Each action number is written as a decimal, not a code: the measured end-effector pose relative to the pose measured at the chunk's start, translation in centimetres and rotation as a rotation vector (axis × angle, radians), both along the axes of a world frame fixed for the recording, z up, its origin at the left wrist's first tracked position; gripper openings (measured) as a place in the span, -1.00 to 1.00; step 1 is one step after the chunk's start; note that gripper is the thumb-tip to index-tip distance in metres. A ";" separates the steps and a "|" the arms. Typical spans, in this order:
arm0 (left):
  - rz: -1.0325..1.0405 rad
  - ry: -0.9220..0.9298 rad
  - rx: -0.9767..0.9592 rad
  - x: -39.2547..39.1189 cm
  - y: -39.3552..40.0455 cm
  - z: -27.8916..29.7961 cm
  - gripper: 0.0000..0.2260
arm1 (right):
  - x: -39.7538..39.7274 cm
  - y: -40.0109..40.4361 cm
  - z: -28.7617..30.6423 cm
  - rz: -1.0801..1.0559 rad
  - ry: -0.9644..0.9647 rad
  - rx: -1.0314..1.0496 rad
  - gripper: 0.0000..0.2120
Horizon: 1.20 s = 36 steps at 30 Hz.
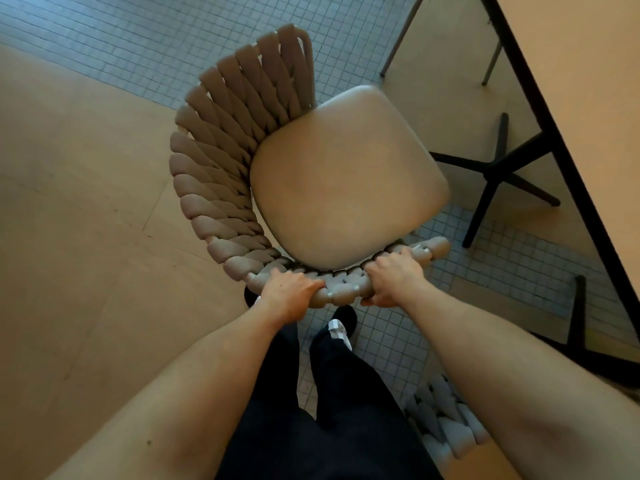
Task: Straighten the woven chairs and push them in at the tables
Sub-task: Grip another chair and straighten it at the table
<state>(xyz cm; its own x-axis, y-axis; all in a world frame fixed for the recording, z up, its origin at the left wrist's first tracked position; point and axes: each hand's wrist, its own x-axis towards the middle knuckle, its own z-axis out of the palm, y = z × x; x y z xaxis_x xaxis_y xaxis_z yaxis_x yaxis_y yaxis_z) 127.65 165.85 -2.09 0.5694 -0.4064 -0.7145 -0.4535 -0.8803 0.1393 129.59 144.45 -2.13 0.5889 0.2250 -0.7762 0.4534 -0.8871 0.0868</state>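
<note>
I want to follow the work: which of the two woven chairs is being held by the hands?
The beige woven chair with the cushioned seat at centre: both hands grip its back rim. The other, pale chair at lower right is untouched.

Below me I see a floor split into pale wood boards (86, 202) and patches of small grey-blue square tiles (138, 39). Black crossed base legs (498, 168) stand at upper right, thin grey metal legs (401, 36) beyond them; the light is warm and soft.
</note>
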 end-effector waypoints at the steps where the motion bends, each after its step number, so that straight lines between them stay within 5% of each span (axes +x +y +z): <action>1: -0.030 0.005 0.015 0.2 0.9 0.2 -0.56 | -0.5 0.8 0.1 -0.019 0.000 0.010 -0.39; 18: -0.310 -0.094 0.135 1.6 10.3 -0.3 -0.58 | -4.3 9.8 1.1 -0.245 0.032 0.123 -0.42; 24: -0.254 -0.035 0.137 1.3 10.4 -0.9 -0.59 | -4.3 9.9 0.9 -0.256 0.126 0.133 -0.39; 30: -0.121 0.055 0.082 1.3 9.3 0.3 -0.28 | -4.1 10.2 1.6 -0.332 0.099 0.225 -0.24; 36: 0.016 0.050 -0.017 2.7 9.9 1.7 -0.41 | -3.8 10.7 3.2 -0.487 0.048 0.259 -0.25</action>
